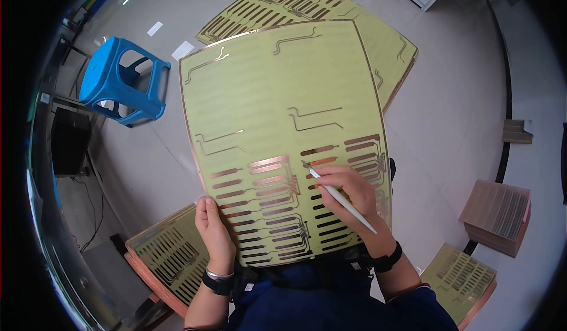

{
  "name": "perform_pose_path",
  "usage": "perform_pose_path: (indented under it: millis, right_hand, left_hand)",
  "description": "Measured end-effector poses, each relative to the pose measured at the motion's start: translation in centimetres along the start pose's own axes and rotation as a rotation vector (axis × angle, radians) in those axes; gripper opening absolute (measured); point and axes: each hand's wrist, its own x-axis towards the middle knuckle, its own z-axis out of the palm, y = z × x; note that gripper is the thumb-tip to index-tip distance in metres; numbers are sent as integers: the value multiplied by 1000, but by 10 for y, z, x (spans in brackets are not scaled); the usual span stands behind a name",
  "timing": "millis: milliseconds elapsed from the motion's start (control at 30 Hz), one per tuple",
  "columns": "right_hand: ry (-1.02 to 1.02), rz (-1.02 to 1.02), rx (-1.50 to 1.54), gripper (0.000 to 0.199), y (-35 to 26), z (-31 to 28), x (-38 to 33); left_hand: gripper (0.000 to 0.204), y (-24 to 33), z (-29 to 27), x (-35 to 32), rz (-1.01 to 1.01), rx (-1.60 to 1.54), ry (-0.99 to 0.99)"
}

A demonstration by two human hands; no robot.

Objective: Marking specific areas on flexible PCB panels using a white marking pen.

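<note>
A large pale green circuit board panel (248,106) with copper tracks lies tilted across my lap and reaches away from me. At its lower left edge, my left hand (214,230) is closed on the rim, the thumb on top. My right hand (353,198) rests over the right half of the panel and pinches a craft knife (348,205) with a slim white handle. The small dark tip of the knife points up and left, at the copper strips near the panel's middle. Whether the tip touches the surface I cannot tell.
Beyond the panel lies another patterned board (393,44). A stack of boards (168,260) stands at my left, another stack (460,281) at lower right, and a brown pile of sheets (496,213) above it. A blue plastic stool (121,80) stands at far left.
</note>
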Motion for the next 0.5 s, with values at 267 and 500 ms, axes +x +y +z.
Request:
perform_pose_path:
  millis: [267, 500]
  right_hand:
    - [32, -29, -49, 23, 3, 2, -1]
    - [64, -26, -23, 21, -1, 3, 3]
  left_hand:
    - [25, -2, 1, 2, -14, -13, 4]
    - [24, 1, 4, 0, 1, -53, 9]
